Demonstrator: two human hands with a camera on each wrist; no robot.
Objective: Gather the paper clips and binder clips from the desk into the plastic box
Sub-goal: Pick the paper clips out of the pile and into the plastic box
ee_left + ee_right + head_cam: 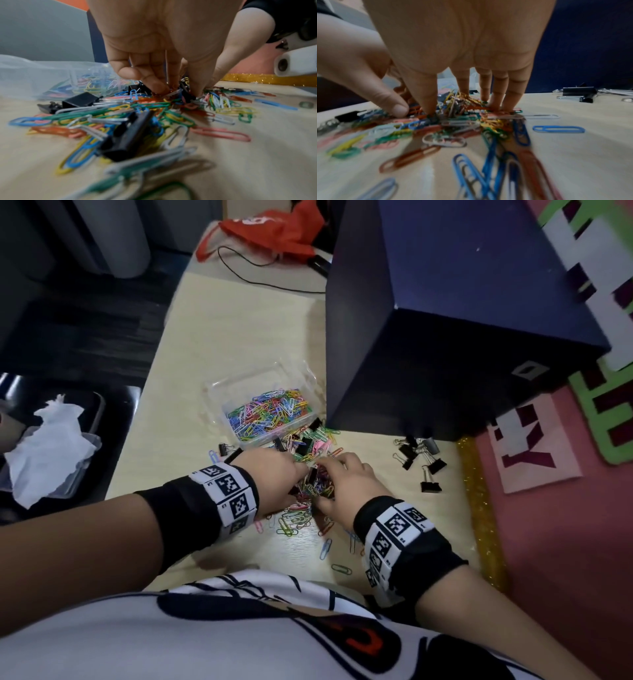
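A heap of coloured paper clips (310,486) mixed with black binder clips lies on the pale desk (212,344), just in front of the clear plastic box (219,392), which holds many paper clips. My left hand (298,477) digs into the heap from the left, its curled fingers and thumb pinching clips (178,90). My right hand (325,481) arches over the heap from the right, with thumb and fingers closed round the clump (462,109). More binder clips (416,457) lie apart to the right. Loose paper clips (340,569) are scattered toward me.
A tall dark blue box (445,337) stands right behind the heap and beside the plastic box. A gold glitter strip (479,508) and a pink board (565,525) border the desk on the right. A black tray with white tissue (51,440) sits off the left edge.
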